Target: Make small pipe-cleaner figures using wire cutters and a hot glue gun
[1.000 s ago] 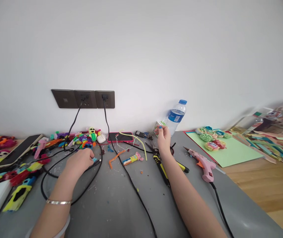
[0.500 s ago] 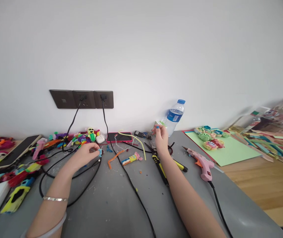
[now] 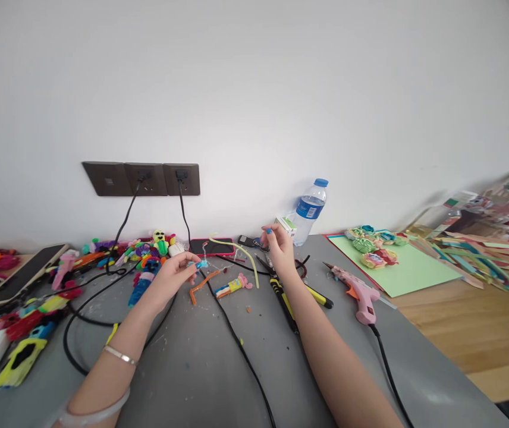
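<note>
shifted rightward, the pinched piece is small, bright blue.

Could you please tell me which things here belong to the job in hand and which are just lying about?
Probably the job's:
blue piece, in the left hand
orange stem
pliers
glue gun

Probably just lying about:
bottle
pink-rimmed phone
green sheet

Plain smooth white wall over a flat grey tabletop, pretty basic setup tbh

Dark brown rectangular three-panel socket strip on the wall up beyond the left hand. Light-brown wood-grain surface past the tabletop's edge, well right of the right hand. Soft light, brightest on the wall past the hands.
</note>
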Action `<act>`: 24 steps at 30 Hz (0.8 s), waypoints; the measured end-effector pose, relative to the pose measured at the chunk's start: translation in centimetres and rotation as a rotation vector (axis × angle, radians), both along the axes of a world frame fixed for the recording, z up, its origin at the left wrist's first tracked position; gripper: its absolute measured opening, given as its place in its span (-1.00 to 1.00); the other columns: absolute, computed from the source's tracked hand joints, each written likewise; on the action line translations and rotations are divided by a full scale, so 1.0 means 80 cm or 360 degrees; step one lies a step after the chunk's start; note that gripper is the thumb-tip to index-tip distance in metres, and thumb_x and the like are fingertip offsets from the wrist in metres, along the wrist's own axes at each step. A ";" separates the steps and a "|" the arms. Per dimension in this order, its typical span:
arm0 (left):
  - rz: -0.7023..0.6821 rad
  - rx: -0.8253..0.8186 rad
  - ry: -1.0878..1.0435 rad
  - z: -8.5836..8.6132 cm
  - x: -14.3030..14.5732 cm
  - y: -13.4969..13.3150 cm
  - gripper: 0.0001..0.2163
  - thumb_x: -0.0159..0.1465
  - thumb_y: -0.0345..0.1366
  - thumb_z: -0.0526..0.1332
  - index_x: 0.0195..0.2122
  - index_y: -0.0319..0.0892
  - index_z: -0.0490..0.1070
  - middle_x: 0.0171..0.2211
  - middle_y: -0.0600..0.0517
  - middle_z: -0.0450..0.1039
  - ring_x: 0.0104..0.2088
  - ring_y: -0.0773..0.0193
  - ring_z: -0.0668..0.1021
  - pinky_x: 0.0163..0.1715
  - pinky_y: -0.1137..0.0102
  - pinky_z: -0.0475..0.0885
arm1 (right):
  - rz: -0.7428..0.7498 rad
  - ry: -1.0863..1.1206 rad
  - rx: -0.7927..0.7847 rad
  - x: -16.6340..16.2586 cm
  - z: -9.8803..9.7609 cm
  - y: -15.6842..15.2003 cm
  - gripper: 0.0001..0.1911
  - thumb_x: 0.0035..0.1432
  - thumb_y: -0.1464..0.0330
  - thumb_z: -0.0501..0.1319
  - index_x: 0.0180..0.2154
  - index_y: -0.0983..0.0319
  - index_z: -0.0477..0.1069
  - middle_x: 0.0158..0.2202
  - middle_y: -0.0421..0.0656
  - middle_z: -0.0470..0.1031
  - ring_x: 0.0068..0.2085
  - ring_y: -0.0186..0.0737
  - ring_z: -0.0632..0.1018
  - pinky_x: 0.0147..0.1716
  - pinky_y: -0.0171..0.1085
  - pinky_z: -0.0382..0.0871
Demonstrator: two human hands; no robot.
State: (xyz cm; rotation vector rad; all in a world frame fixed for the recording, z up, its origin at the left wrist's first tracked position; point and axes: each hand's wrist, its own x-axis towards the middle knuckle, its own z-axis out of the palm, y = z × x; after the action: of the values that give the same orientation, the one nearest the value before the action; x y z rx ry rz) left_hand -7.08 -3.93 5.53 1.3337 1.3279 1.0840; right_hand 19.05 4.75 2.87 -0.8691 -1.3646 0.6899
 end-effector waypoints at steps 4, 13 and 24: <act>0.0014 0.0186 -0.0040 -0.013 0.015 0.004 -0.79 0.06 -0.17 0.34 -0.34 -0.17 0.50 -0.39 -0.01 0.51 -0.35 0.19 0.56 -0.29 0.35 0.47 | 0.0380 -0.0310 -0.0072 -0.012 0.017 -0.018 -0.69 0.23 0.12 0.13 -0.40 0.20 0.42 -0.49 -0.20 0.43 -0.45 -0.26 0.44 -0.40 -0.26 0.35; 0.0023 0.0413 0.0050 -0.023 0.047 -0.008 -0.88 0.13 -0.24 0.29 -0.35 -0.16 0.44 -0.40 0.01 0.55 -0.33 0.20 0.58 -0.31 0.40 0.47 | 0.1028 -0.0605 -0.0406 -0.043 0.017 -0.047 -0.75 0.16 0.18 0.25 -0.22 0.22 0.47 -0.40 -0.24 0.40 -0.72 -0.49 0.31 -0.80 -0.41 0.20; 0.0017 0.0467 0.0081 -0.025 0.047 -0.005 -0.88 0.15 -0.26 0.24 -0.33 -0.18 0.46 -0.38 0.02 0.46 -0.35 0.27 0.50 -0.35 0.42 0.47 | 0.1020 -0.0455 -0.0387 -0.041 -0.001 -0.032 -0.86 0.17 0.29 0.25 -0.24 0.22 0.45 -0.40 -0.23 0.41 -0.64 -0.47 0.38 -0.70 -0.44 0.36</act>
State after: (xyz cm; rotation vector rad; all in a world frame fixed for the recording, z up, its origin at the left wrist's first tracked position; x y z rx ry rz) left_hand -3.29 -4.35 3.56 1.5783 1.2473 1.2970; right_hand 15.75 2.19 2.76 -0.7323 -1.8704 1.2797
